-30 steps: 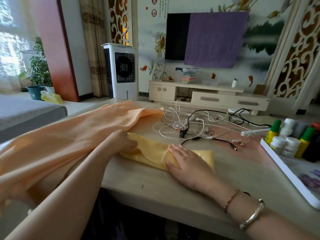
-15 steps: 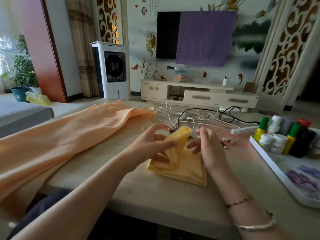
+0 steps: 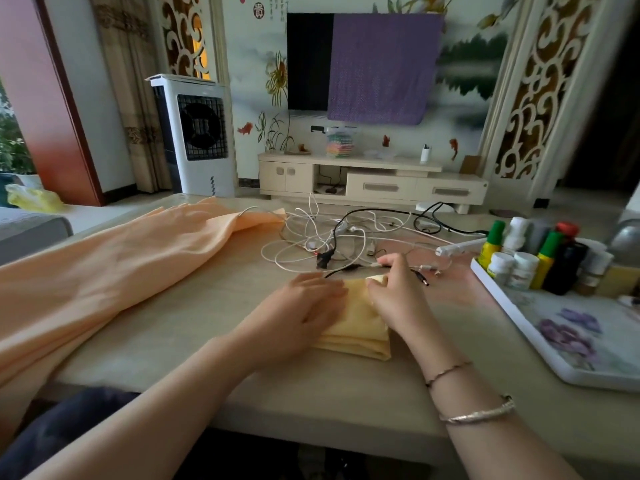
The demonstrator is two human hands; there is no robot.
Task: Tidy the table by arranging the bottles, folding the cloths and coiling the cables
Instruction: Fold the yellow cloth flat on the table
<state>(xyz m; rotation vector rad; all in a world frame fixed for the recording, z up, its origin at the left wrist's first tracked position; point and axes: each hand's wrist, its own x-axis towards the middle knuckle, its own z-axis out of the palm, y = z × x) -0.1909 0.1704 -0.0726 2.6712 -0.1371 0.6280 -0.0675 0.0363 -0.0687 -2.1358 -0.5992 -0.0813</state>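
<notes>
Left hand (image 3: pixel 298 313) lies flat, fingers straight, pressing the small folded yellow cloth (image 3: pixel 360 327); right hand (image 3: pixel 398 292) beside it pinches the cloth's far corner. Tangled white and black cables (image 3: pixel 332 244) lie just beyond.

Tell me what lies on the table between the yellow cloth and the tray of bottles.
In the head view, bare tabletop separates the yellow cloth from the tray. Only cable ends reach into the far part of that stretch.
</notes>
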